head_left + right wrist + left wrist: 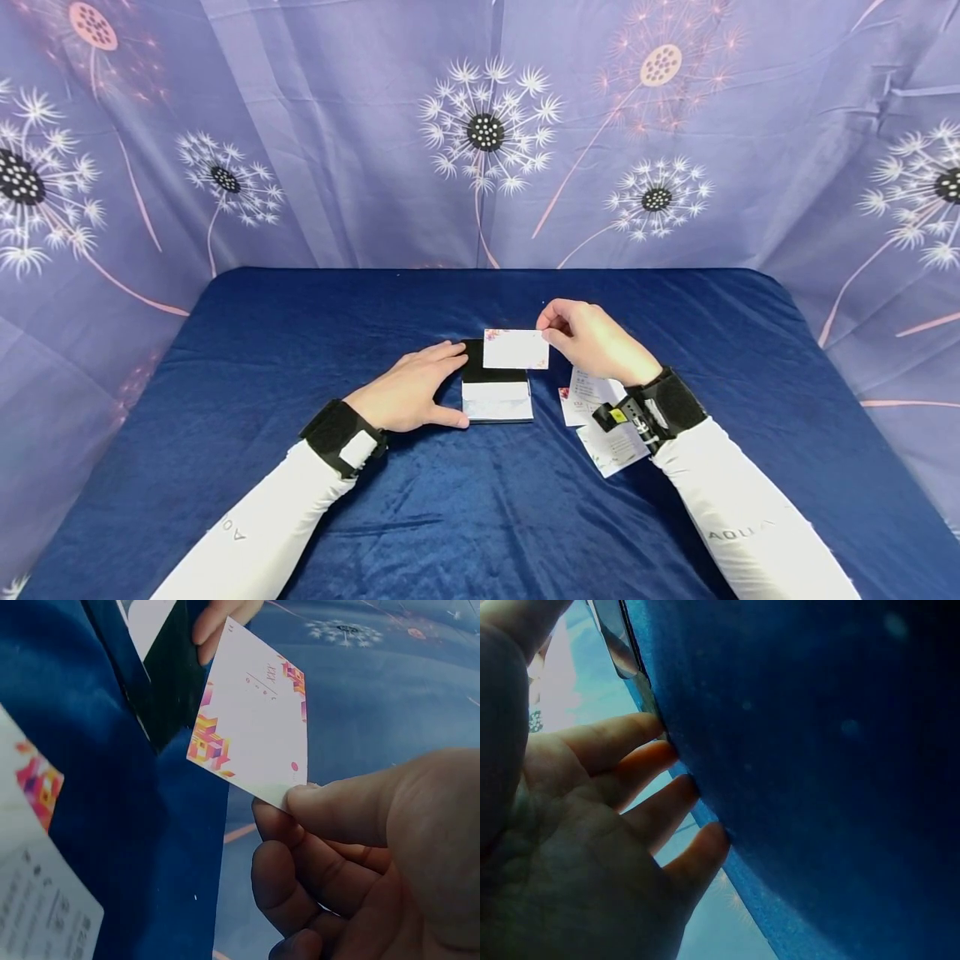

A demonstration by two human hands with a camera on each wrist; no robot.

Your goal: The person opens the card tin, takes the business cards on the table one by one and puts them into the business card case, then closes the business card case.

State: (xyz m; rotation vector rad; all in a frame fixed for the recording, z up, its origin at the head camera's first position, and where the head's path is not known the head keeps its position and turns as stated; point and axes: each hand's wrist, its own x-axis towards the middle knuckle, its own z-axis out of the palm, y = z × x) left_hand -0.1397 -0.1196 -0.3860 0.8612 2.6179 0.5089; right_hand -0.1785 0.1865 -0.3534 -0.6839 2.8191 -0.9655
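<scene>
Between thumb and fingers, my right hand (596, 340) pinches a white business card (516, 349) by one corner. In the right wrist view the card (251, 712) shows orange and purple block patterns and small print. Below it in the head view lies an opened black card holder (475, 368) with a shiny, pale lower part (497, 402). My left hand (411, 387) rests at the holder's left side, fingers spread, fingertips and thumb at its edge. In the left wrist view the left hand's fingers (630, 742) are extended.
Two more printed cards, one (581, 400) partly over another (613, 448), lie under my right wrist, which hides part of them. Dark blue cloth (450, 508) covers the table. Behind the table hangs a purple curtain (360, 167) with dandelion patterns.
</scene>
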